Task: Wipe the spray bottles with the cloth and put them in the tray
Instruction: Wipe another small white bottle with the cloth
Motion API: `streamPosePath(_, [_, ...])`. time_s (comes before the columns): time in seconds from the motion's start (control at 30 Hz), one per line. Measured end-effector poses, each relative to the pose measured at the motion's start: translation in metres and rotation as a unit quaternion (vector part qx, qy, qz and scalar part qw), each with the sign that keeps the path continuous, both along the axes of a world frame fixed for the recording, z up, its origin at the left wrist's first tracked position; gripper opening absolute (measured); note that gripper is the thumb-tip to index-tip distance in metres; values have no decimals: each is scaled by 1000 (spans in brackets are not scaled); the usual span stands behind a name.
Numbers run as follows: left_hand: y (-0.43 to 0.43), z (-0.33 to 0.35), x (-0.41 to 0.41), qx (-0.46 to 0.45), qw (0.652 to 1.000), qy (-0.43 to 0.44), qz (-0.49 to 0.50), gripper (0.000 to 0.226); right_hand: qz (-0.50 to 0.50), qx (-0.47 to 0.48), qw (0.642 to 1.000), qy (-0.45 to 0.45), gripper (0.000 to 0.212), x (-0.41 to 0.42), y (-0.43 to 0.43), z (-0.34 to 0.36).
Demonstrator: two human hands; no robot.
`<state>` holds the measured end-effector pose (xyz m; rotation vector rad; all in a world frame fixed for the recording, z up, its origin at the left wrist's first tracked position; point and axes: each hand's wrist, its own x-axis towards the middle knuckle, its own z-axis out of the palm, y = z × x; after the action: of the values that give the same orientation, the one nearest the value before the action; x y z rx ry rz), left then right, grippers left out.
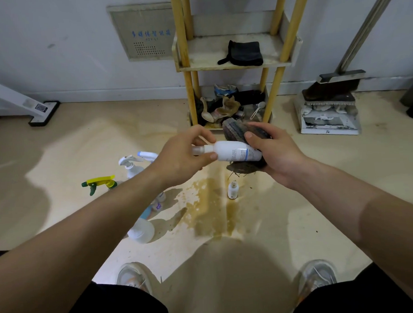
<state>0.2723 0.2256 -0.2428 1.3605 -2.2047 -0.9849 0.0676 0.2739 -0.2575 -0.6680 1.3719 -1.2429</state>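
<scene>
a white spray bottle (231, 151) is held level above the floor (298, 211). its capped neck is pinched in the grip of the left hand (184, 155); its base is cupped in the dark cloth (237, 131), on which the grip of the right hand (278, 155) is clamped.

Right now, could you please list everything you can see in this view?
held spray bottle: one, white, between both hands
cloth: one, grey, round the bottle's base
floor spray bottles: at least five, mostly white, floor left and centre
rack: one, yellow posts, against the wall
black cloth: one, black, rack's upper visible tray
dustpan: one, white, floor right
stain: one, brown, floor centre
shoes: two, pale, bottom edge
left hand: one, pinches bottle's cap end
right hand: one, grips cloth
</scene>
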Motion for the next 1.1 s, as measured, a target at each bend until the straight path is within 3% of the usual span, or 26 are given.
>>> streamPosePath(0.1, [1, -4, -1, -43, 999, -17, 12, 17, -2, -12, 1000, 18, 17, -1, -2, -1])
streamPosePath(0.17, [4, -5, -4, -38, 999, -15, 23, 5, 1, -38, 996, 76, 18, -2, -3, -3])
streamPosePath(0.27, [7, -3, -7, -8, 999, -23, 33, 24, 9, -76, 989, 129, 20, -1, -2, -2])
streamPosePath(0.4, [5, 4, -7, 18, 998, -55, 34, 47, 8, -106, 985, 133, 25, -2, -1, -3])
streamPosePath(0.5, [4, 7, -4, 48, 998, -25, 21, 37, 1, -115, 983, 142, 26, -2, -2, -3])
streamPosePath(0.57, [3, 7, -3, 42, 999, 19, 11, 20, -13, -110, 985, 131, 25, -2, -2, -2])
streamPosePath(0.6, [3, 5, -2, 33, 999, 32, 12, 22, -18, -105, 987, 117, 25, -2, -3, -2])
streamPosePath(0.77, [3, 2, -4, -8, 999, 9, 40, 8, -8, -112, 988, 110, 27, 0, -4, -1])
streamPosePath(0.97, [0, 10, -1, 65, 997, 7, 29, 48, -1, -112, 989, 98, 29, -3, -3, 1])
streamPosePath(1.1, [0, 13, 0, 117, 985, 125, 31, 21, -21, -95, 994, 45, 27, -1, -3, 5])
